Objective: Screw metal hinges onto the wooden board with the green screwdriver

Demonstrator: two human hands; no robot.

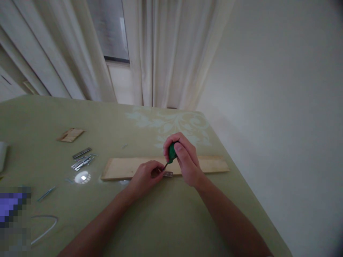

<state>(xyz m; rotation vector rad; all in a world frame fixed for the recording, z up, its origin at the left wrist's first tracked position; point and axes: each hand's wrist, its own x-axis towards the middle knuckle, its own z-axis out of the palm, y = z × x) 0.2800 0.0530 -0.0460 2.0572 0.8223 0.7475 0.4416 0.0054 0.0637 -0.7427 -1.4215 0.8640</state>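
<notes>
A long, pale wooden board (122, 168) is lying flat, running left to right. A small silver hinge (168, 174) is sitting at its near edge. A green-handled screwdriver (172, 152) is slanting down leftward beside the hinge.

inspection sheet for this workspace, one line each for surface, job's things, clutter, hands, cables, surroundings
Surface: green table, pale floral pattern toward the far right
Job's things: screwdriver tilted, tip near the close edge of a wooden board; small metal plate at that edge
Clutter: metal pieces and a wood scrap, left of the board
Hands: right hand grips the screwdriver; left hand has fingertips by its tip, exact hold unclear
Cables: pale curved cord, lower left; cannot tell its use
Surroundings: curtains, window, right-hand wall
</notes>
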